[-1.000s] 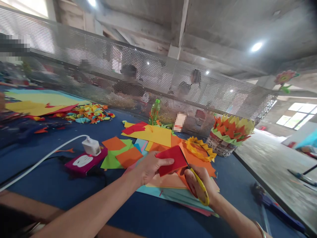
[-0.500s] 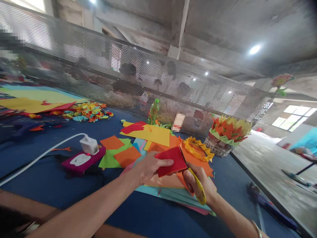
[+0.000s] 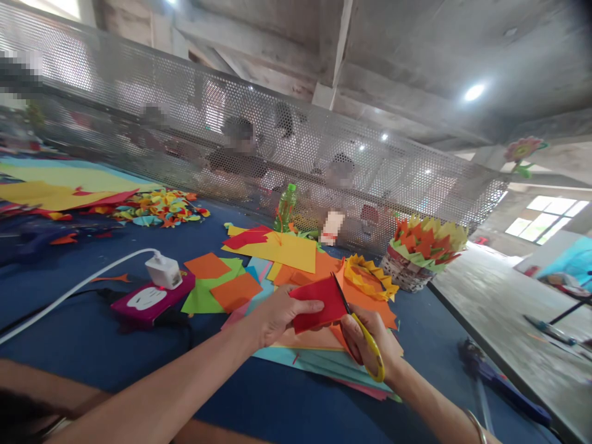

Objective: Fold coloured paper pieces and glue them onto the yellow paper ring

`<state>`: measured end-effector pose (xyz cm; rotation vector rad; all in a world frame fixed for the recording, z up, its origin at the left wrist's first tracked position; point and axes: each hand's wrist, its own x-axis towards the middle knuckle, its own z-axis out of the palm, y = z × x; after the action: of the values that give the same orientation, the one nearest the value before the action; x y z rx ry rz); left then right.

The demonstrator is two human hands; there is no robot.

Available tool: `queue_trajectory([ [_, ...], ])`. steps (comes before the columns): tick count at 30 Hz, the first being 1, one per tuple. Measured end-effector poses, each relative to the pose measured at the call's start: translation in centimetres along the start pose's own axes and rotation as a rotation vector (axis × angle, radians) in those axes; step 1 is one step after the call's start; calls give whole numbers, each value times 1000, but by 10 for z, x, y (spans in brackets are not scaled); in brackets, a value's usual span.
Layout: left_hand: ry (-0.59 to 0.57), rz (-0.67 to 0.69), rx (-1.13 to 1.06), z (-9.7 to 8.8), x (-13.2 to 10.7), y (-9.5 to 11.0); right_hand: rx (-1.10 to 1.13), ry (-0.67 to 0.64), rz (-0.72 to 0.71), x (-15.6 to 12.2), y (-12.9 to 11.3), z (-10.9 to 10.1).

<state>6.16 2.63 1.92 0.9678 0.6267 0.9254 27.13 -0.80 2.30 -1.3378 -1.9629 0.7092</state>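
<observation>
Red paper: this square-looking piece [image 3: 330, 299] was up in the air over the loose sheets, its left side between the fingers of the left hand [image 3: 280, 311], its right edge against the blades of the scissors [image 3: 372, 345].
Left fingers: pinched narrow on the paper, thumb flat across the top; the ones underneath I couldn't see.
Right fingers: wrapped round the yellow handles; I couldn't tell how far apart the blades stood.
Left arm: stretched in from the lower left, slanting forward.
Right hand: came in from the lower right [image 3: 385, 340], turned inward so the scissors pointed up and away, a bracelet [image 3: 476, 425] further down the arm.
Beneath: coloured sheets [image 3: 319, 364] lay stacked on the blue desk [image 3: 259, 407].
Just beyond: a zigzag yellow paper ring [image 3: 351, 271], then a basket [image 3: 407, 274] topped with paper points.
Left side: a purple power strip [image 3: 152, 302] holding a white plug [image 3: 164, 271].
</observation>
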Motion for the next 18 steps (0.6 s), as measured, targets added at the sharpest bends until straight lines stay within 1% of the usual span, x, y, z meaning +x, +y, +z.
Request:
queue_trajectory([
  [5,10,-2,-8,2,0,0,-1,27,21,0,3,3],
  [11,-2,1,-4,1,0,-2,-8,47,60,0,-1,2],
  [18,4,2,-12,-3,3,-5,32,35,116,1,-1,3],
])
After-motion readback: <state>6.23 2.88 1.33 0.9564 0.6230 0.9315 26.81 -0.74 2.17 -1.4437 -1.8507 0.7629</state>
